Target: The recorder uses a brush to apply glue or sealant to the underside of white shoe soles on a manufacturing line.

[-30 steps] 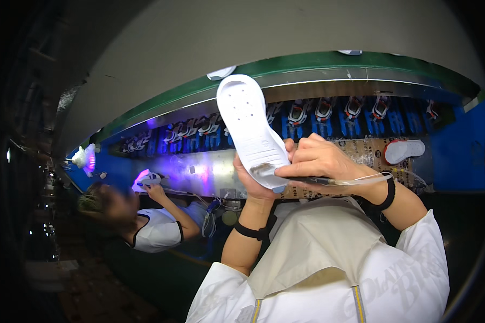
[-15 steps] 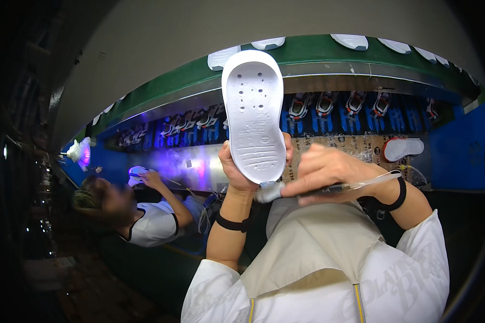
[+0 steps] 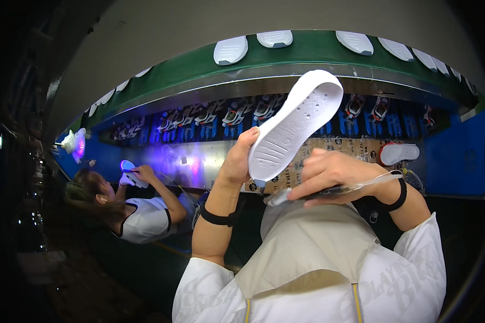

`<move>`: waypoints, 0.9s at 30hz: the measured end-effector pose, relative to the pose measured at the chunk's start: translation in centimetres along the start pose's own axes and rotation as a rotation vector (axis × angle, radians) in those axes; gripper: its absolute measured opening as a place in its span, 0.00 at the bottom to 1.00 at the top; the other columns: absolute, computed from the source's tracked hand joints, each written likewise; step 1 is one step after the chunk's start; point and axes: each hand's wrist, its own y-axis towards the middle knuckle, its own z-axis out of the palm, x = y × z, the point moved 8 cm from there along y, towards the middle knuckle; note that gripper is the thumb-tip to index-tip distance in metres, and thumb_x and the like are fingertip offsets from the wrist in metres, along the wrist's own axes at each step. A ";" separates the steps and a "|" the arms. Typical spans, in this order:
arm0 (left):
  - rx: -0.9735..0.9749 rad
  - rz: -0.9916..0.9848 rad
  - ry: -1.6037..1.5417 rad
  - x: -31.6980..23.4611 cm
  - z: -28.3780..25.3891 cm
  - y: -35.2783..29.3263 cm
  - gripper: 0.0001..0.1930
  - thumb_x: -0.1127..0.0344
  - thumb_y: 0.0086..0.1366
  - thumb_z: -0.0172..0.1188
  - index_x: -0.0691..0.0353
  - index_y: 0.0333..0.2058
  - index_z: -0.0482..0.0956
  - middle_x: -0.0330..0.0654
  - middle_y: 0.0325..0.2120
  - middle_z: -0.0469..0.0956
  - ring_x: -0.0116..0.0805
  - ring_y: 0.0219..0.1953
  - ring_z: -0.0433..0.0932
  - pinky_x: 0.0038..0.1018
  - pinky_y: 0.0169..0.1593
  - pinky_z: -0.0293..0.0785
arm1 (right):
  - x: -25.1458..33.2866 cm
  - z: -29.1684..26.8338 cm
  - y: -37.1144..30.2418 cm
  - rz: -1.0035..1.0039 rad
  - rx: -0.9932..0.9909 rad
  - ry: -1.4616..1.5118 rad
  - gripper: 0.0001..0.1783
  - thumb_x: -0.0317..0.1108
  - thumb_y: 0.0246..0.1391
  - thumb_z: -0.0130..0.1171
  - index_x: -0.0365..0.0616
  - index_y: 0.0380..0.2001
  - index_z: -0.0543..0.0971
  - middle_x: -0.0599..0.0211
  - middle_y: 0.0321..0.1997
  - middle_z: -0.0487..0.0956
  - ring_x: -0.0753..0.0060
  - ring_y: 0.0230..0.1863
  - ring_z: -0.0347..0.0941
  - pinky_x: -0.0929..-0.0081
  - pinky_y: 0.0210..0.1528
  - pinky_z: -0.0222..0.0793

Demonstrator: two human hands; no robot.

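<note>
A white shoe sole (image 3: 292,128) is held up in front of me, tilted with its toe toward the upper right. Its inner face shows, with small holes near the toe and ridges at the heel. My left hand (image 3: 238,160) grips it by the heel end, the thumb on its edge. In my right hand (image 3: 331,173) is a brush-like tool (image 3: 277,198) with a pale end, a dark handle and a clear tube running along my wrist. The tool's pale end is close below the heel; whether they touch I cannot tell.
A green conveyor (image 3: 307,49) with several white soles crosses the far side. Under it, shoes sit on a blue rack (image 3: 350,126). A white sole with a red edge (image 3: 399,154) lies on the cardboard-covered bench (image 3: 355,149) at right. A co-worker (image 3: 145,215) handles a sole at left.
The sole has turned from nearly upright to a slant, toe swung right and lower. My left hand has shifted slightly left and up. My right hand stays near the heel.
</note>
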 end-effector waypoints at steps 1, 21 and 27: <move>0.022 -0.015 0.045 0.0 0.2 -0.1 0.30 0.50 0.74 0.42 0.72 0.58 0.75 0.53 0.43 0.85 0.40 0.39 0.87 0.33 0.42 0.85 | -0.2 -0.7 -0.1 0.040 -0.092 0.047 0.19 0.34 0.54 0.72 0.50 0.50 0.86 0.73 0.31 0.76 0.66 0.36 0.71 0.65 0.43 0.62; -0.061 -0.275 0.074 2.5 -4.1 -1.8 0.30 0.49 0.78 0.40 0.71 0.59 0.76 0.51 0.47 0.84 0.37 0.46 0.85 0.33 0.50 0.83 | -0.3 0.3 0.9 0.024 0.150 -0.185 0.18 0.34 0.53 0.72 0.51 0.49 0.86 0.72 0.33 0.78 0.64 0.40 0.74 0.63 0.46 0.65; -0.076 -0.223 -0.205 6.8 -3.7 -3.1 0.32 0.47 0.79 0.38 0.66 0.69 0.65 0.54 0.55 0.80 0.44 0.48 0.85 0.41 0.53 0.84 | -4.2 -1.9 -1.3 0.244 -0.270 0.003 0.17 0.36 0.50 0.75 0.45 0.44 0.89 0.67 0.27 0.80 0.64 0.28 0.71 0.67 0.39 0.65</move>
